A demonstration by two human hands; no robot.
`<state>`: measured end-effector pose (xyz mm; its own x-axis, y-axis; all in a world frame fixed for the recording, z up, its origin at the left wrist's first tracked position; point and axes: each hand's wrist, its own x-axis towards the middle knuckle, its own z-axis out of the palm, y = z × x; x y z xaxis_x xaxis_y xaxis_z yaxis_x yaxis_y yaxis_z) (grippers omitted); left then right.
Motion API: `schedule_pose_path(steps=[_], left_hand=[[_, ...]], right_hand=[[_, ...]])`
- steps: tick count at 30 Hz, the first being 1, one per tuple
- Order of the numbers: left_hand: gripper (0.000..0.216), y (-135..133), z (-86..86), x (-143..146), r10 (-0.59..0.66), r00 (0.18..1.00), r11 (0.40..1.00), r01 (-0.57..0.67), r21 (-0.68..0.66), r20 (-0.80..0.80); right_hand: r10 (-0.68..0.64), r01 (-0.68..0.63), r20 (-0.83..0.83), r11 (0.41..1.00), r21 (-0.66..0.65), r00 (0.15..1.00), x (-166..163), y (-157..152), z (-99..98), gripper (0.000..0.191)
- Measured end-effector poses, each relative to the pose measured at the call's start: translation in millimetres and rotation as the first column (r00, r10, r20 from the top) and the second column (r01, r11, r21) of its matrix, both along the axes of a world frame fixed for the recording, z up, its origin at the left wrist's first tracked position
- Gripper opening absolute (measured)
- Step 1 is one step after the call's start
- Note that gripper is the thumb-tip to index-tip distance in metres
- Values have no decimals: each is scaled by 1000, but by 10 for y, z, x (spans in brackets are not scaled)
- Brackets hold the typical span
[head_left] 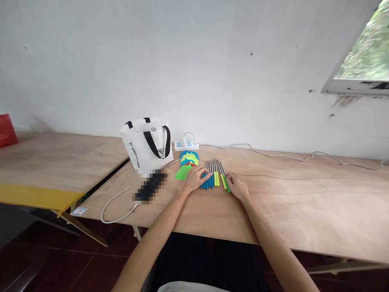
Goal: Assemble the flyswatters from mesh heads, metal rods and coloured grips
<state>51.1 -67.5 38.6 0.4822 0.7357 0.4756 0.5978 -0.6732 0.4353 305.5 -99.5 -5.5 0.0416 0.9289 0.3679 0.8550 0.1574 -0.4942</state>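
A row of metal rods with coloured plastic handles [216, 179], which look like fly swatter handles, lies side by side on the wooden table. Several blue handles [207, 183] are on the left, yellow ones in the middle and green [227, 185] at the right end. My left hand [195, 177] rests over the left side of the row, fingers apart, fingertips at the blue handles. On the other side, my right hand [238, 185] touches the green handle with its fingertips, fingers loosely bent. Mesh fly swatter heads [183, 172] in green, yellow, blue and red are piled beyond my left hand.
A white tote bag [148, 148] with black straps stands left of the pile. A power strip [194, 146] with a plugged-in charger lies by the wall. A white cable [107, 201] loops near a blurred dark object [151, 185]. Another table [60, 156] adjoins at left.
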Motion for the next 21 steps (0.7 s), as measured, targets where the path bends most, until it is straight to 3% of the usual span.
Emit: schedule_pose_path(steps=[6, 14, 21], left_hand=[[50, 8, -106, -255, -117, 980, 992, 121, 19, -159], [49, 58, -191, -189, -135, 979, 988, 144, 48, -153], [52, 91, -228, -179, -173, 974, 981, 183, 58, -149]], right_hand=[[42, -42, 105, 999, 0, 994, -153, -45, 37, 38], [124, -120, 179, 992, -34, 976, -233, -76, 52, 38], [76, -65, 168, 996, -65, 983, -269, -44, 66, 38]])
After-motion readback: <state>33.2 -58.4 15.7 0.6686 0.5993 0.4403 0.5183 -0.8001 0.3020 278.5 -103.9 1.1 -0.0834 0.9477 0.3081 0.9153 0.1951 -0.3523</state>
